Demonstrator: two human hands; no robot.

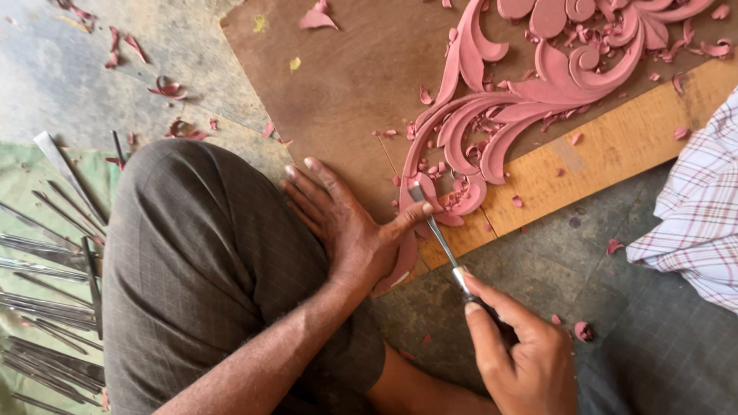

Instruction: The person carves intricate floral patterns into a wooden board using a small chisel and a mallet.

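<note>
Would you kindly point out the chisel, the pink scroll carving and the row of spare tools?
chisel [440,237]: head view, middle of its metal shaft.
pink scroll carving [538,96]: head view, a central curl.
spare tools [46,307]: head view, middle of the row.

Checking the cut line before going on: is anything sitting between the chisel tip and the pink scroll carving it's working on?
Nothing solid. The chisel, held in the right hand, has its tip right on the pink carving, steadied by the left hand thumb. Only loose pink shavings lie around the cut.
</note>
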